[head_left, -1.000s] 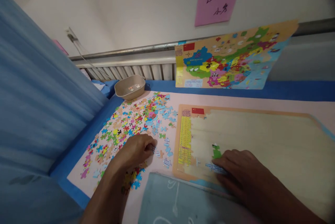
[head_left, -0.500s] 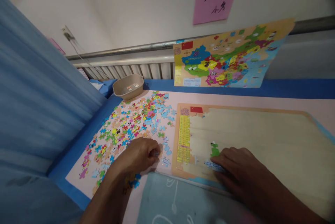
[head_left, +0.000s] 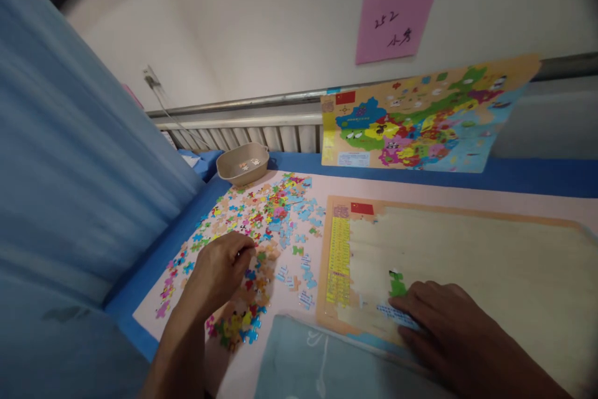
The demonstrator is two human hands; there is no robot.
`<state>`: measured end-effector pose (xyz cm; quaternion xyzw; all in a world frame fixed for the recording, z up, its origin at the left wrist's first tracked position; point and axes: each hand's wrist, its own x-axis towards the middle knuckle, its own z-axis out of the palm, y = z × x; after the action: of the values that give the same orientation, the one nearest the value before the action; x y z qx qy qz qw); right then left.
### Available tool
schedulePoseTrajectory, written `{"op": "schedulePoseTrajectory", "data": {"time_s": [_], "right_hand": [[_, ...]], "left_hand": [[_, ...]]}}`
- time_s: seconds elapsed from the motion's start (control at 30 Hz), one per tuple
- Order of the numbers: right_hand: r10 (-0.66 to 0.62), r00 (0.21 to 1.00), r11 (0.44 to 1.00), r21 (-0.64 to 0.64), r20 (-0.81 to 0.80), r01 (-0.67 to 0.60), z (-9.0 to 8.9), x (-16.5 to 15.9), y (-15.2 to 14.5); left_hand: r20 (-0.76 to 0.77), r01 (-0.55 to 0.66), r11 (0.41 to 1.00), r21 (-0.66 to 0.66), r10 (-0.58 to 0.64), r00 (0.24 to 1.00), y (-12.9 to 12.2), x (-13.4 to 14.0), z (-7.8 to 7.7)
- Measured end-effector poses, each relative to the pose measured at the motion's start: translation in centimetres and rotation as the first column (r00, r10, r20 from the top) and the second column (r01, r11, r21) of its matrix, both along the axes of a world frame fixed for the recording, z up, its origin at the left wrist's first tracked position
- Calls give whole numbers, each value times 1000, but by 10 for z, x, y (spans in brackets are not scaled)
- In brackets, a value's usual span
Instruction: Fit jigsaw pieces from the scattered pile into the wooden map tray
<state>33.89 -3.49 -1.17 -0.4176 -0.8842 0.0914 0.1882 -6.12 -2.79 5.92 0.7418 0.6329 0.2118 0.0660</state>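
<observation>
Thin, interlocking multicoloured jigsaw pieces (head_left: 278, 212) look light, stiff, best edge-held. Whether curled left hand (head_left: 219, 265) or right hand (head_left: 439, 312) pinches anything is unclear.

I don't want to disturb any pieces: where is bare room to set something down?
Inside its orange border, the pale wooden puzzle board is bare beyond the right hand; so is the narrow pink strip between board and blue covering. Crowded: small multicoloured jigsaw pieces surround the left hand.
</observation>
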Motion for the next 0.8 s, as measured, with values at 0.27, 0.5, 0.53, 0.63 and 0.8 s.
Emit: {"op": "schedulePoseTrajectory", "data": {"time_s": [0.27, 0.5, 0.53, 0.63, 0.8], "right_hand": [[32, 999, 999, 25, 3, -32, -9, 3, 7], [10, 999, 1000, -30, 48, -8, -38, 18, 12], [12, 999, 1000, -24, 43, -11, -42, 20, 12], [20, 999, 1000, -1, 38, -20, -49, 24, 13], [-10, 1000, 997, 78, 0, 10, -63, 28, 16]], "left_hand": [[-49, -164, 966, -199, 157, 986, -40, -28, -32], [10, -271, 935, -229, 281, 960, -83, -48, -52], [38, -283, 938, -199, 296, 954, -89, -48, -56], [139, -341, 939, -46, 344, 928, -105, -45, -68], [286, -598, 784, 166, 542, 790, -128, -45, -80]]}}
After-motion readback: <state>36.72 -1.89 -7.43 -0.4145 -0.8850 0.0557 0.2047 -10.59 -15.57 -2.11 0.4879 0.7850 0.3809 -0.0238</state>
